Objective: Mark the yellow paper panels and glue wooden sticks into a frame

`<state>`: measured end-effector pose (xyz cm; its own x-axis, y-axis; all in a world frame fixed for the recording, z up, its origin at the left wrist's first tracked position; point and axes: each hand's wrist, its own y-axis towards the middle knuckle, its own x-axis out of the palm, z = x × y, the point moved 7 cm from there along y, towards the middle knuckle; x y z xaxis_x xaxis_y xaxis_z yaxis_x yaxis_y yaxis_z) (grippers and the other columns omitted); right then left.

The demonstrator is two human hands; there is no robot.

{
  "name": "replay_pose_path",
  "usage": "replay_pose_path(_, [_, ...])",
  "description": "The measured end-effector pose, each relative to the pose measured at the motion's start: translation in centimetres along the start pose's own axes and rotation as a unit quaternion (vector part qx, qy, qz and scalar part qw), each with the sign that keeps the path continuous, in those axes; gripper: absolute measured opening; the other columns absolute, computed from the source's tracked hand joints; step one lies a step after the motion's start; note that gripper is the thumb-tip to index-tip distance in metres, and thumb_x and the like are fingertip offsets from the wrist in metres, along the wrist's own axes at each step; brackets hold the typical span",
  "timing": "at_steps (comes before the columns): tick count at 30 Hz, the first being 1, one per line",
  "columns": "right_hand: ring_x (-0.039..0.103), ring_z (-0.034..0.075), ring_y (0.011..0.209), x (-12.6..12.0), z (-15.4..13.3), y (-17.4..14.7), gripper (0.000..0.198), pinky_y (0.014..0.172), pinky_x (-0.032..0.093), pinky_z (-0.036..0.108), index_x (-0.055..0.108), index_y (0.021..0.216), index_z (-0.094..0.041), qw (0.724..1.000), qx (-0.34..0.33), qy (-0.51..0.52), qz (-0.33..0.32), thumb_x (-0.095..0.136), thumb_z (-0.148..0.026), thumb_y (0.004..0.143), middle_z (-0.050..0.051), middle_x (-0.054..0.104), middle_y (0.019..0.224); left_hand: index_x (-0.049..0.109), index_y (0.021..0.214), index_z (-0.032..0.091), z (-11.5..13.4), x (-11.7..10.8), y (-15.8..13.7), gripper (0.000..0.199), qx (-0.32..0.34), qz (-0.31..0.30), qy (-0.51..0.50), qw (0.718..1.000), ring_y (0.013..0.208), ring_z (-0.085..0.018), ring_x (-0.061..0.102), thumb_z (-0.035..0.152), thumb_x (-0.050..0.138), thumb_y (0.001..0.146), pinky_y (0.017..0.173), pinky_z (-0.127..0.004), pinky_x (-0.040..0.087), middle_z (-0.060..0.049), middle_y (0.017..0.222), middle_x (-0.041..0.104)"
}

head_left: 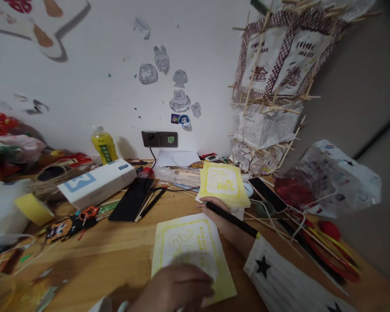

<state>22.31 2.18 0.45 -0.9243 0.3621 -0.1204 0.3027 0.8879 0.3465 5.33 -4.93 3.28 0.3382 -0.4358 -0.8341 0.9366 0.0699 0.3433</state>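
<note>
My right hand (221,220) is closed around a black marker (235,221) with a yellow end. Its fingertips are at the lower left edge of a small stack of yellow-bordered paper sheets (222,182); whether they touch it I cannot tell. Another sheet with a yellow border and yellow drawing and writing (182,232) lies flat on the table in front of me. Over the lower part of that sheet is my left hand (177,286), dark and smeared by motion. Its fingers are too blurred to show their pose.
To the left are a white box (97,184), a black tablet-like slab (131,201), a roll of yellow tape (34,209) and a yellow drink bottle (104,145). A phone (268,193), cables and a plastic bag (331,182) lie right. A paper-and-stick lantern (269,86) rises behind.
</note>
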Motion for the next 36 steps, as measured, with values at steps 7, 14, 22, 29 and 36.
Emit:
replay_pose_path(7, [0.063, 0.021, 0.095, -0.3, 0.3, 0.1, 0.021, 0.087, 0.047, 0.036, 0.061, 0.102, -0.023, 0.997, -0.068, -0.025, 0.029, 0.056, -0.032, 0.083, 0.005, 0.07, 0.1, 0.062, 0.105, 0.016, -2.2, -0.1, 0.6, 0.029, 0.0, 0.005, 0.261, 0.965, 0.102, -0.019, 0.065, 0.01, 0.041, 0.087, 0.088, -0.029, 0.053, -0.007, 0.111, 0.069])
replay_pose_path(14, [0.061, 0.02, 0.088, -1.4, -1.3, 0.2, 0.015, 0.084, 0.045, 0.033, 0.066, 0.087, -0.023, 0.995, -0.073, -0.068, 0.032, 0.053, -0.03, 0.084, 0.004, 0.068, 0.09, 0.061, 0.089, 0.017, -3.7, 0.1, 1.3, 0.022, -0.132, -0.092, 0.289, 0.944, 0.073, -0.018, 0.062, 0.013, 0.038, 0.091, 0.062, -0.028, 0.053, -0.007, 0.084, 0.067])
replay_pose_path(22, [0.059, 0.018, 0.075, -0.7, 1.3, 0.7, 0.013, 0.069, 0.047, 0.03, 0.06, 0.086, -0.023, 0.998, -0.031, -0.057, -0.008, 0.061, -0.026, 0.073, 0.001, 0.063, 0.079, 0.057, 0.113, 0.012, -4.8, 1.7, 2.1, 0.03, -0.127, -0.112, 0.3, 0.939, 0.107, -0.027, 0.056, 0.01, 0.038, 0.089, 0.075, -0.035, 0.054, -0.016, 0.12, 0.06])
replay_pose_path(29, [0.06, 0.02, 0.091, -0.9, -0.4, 0.1, 0.016, 0.084, 0.046, 0.033, 0.064, 0.093, -0.023, 0.997, -0.004, -0.059, -0.057, 0.058, -0.024, 0.078, 0.003, 0.067, 0.094, 0.05, 0.126, 0.011, -3.3, 0.8, 1.9, 0.043, -0.141, -0.148, 0.228, 0.952, 0.123, -0.035, 0.046, 0.014, 0.042, 0.084, 0.092, -0.05, 0.049, -0.021, 0.137, 0.046])
replay_pose_path(36, [0.05, 0.011, 0.05, -0.1, 0.9, -0.3, 0.009, 0.05, 0.04, 0.023, 0.059, 0.079, -0.022, 0.986, 0.076, 0.029, -0.143, 0.059, -0.027, 0.072, -0.004, 0.059, 0.059, 0.048, 0.131, 0.017, -3.8, 1.9, 1.3, 0.046, -0.2, -0.122, 0.23, 0.944, 0.127, -0.037, 0.042, 0.015, 0.041, 0.085, 0.087, -0.052, 0.051, -0.019, 0.141, 0.042])
